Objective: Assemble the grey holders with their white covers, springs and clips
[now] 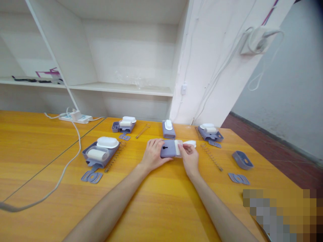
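Sitting between the hands point(154, 154) point(190, 159), the purple case point(170, 151) touches the left one.

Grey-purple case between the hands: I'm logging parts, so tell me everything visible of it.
The grey-purple case looks like smooth plastic, boxy, with a dark slot in its face. It is held crosswise; contact with the table is unclear. The left hand grips its left end; the right hand pinches a pale piece at its right end.
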Action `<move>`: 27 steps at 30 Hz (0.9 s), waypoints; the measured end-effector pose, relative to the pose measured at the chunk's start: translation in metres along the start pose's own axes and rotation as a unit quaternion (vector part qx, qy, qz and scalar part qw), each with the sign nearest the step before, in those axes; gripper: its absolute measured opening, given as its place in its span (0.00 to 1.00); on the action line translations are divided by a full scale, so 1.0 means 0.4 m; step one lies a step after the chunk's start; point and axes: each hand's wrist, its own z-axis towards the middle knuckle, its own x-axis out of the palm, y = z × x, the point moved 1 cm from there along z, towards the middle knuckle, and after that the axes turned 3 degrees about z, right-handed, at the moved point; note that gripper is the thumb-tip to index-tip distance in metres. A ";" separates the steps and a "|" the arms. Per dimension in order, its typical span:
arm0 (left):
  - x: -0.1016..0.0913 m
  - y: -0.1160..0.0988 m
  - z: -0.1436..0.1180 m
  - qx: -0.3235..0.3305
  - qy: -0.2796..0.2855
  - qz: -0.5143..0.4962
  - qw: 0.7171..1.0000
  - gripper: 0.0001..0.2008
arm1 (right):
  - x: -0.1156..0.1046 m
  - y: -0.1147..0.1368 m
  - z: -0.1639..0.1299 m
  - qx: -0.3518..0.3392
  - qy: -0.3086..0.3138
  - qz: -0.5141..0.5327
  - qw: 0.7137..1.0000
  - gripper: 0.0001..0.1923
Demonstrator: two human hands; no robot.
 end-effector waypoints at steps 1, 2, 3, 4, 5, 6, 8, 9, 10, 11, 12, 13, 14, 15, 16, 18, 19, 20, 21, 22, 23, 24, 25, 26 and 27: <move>-0.001 0.000 0.000 0.001 0.002 0.000 1.000 0.32 | -0.001 -0.001 0.000 -0.004 -0.002 -0.003 1.000 0.19; -0.001 0.001 0.000 0.002 0.004 0.001 1.000 0.32 | -0.002 -0.001 0.001 -0.008 -0.004 -0.007 1.000 0.19; -0.002 0.001 -0.001 0.002 0.006 0.003 1.000 0.32 | -0.002 -0.001 0.001 -0.012 -0.008 -0.010 1.000 0.19; -0.002 0.001 -0.002 0.003 0.008 0.004 1.000 0.32 | -0.003 -0.001 0.002 -0.015 -0.011 -0.014 1.000 0.19; -0.002 0.001 -0.002 0.004 0.010 0.006 1.000 0.32 | -0.004 0.000 0.002 -0.015 -0.014 -0.018 1.000 0.19; -0.002 0.002 -0.003 0.005 0.012 0.007 1.000 0.32 | -0.005 0.001 0.003 -0.014 -0.016 -0.022 1.000 0.20; -0.001 0.002 -0.003 0.008 0.011 0.005 1.000 0.32 | -0.006 0.003 0.004 -0.008 -0.015 -0.029 0.999 0.20; 0.000 0.002 -0.003 0.008 0.009 0.003 1.000 0.32 | -0.007 0.003 0.003 -0.006 -0.016 -0.032 0.999 0.20; 0.001 0.002 -0.003 0.008 0.007 0.001 1.000 0.32 | -0.007 0.004 0.003 -0.004 -0.018 -0.034 0.999 0.19; 0.001 0.002 -0.002 0.008 0.006 0.000 1.000 0.32 | -0.007 0.005 0.002 -0.003 -0.023 -0.036 0.999 0.19; 0.002 0.001 -0.002 0.008 0.004 -0.001 1.000 0.32 | -0.007 0.005 0.002 -0.002 -0.030 -0.037 0.999 0.19; 0.002 0.001 -0.001 0.007 0.004 0.000 1.000 0.32 | -0.007 0.005 0.001 -0.001 -0.038 -0.038 0.999 0.18; 0.002 0.001 -0.001 0.007 0.003 0.001 1.000 0.32 | -0.006 0.004 0.000 -0.001 -0.044 -0.039 0.998 0.18; 0.002 0.000 0.000 0.007 0.003 0.003 1.000 0.32 | -0.005 0.003 -0.001 0.000 -0.048 -0.041 0.998 0.18; 0.002 0.000 0.000 0.006 0.002 0.004 1.000 0.32 | -0.004 0.002 -0.001 0.000 -0.049 -0.042 0.998 0.19; 0.001 -0.001 0.000 0.004 0.002 0.005 1.000 0.32 | -0.003 -0.001 -0.002 -0.002 -0.050 -0.044 0.998 0.19; 0.001 -0.001 -0.001 0.004 0.002 0.004 1.000 0.32 | -0.002 -0.002 -0.002 -0.003 -0.049 -0.044 0.998 0.19; 0.001 -0.001 -0.001 0.004 0.001 0.003 1.000 0.32 | -0.002 -0.003 -0.002 -0.005 -0.049 -0.042 0.998 0.19; 0.002 -0.001 -0.001 0.005 0.001 0.003 1.000 0.32 | -0.002 -0.004 -0.002 -0.006 -0.051 -0.040 0.998 0.19; 0.002 0.000 -0.001 0.007 0.001 0.003 1.000 0.32 | -0.003 -0.004 -0.002 -0.008 -0.054 -0.040 0.998 0.19; 0.002 0.000 -0.001 0.008 0.002 0.004 1.000 0.32 | -0.003 -0.003 -0.002 -0.010 -0.058 -0.043 0.997 0.19; 0.002 0.000 -0.002 0.008 0.003 0.006 1.000 0.32 | -0.004 -0.002 -0.002 -0.012 -0.064 -0.048 0.997 0.19; 0.003 0.000 -0.002 0.007 0.003 0.007 1.000 0.32 | -0.004 -0.001 -0.002 -0.015 -0.070 -0.056 0.996 0.19; 0.003 0.000 -0.002 0.006 0.004 0.008 1.000 0.32 | -0.005 0.000 -0.002 -0.017 -0.074 -0.064 0.995 0.19; 0.003 0.001 -0.002 0.005 0.005 0.008 1.000 0.32 | -0.004 0.001 -0.002 -0.018 -0.074 -0.069 0.995 0.19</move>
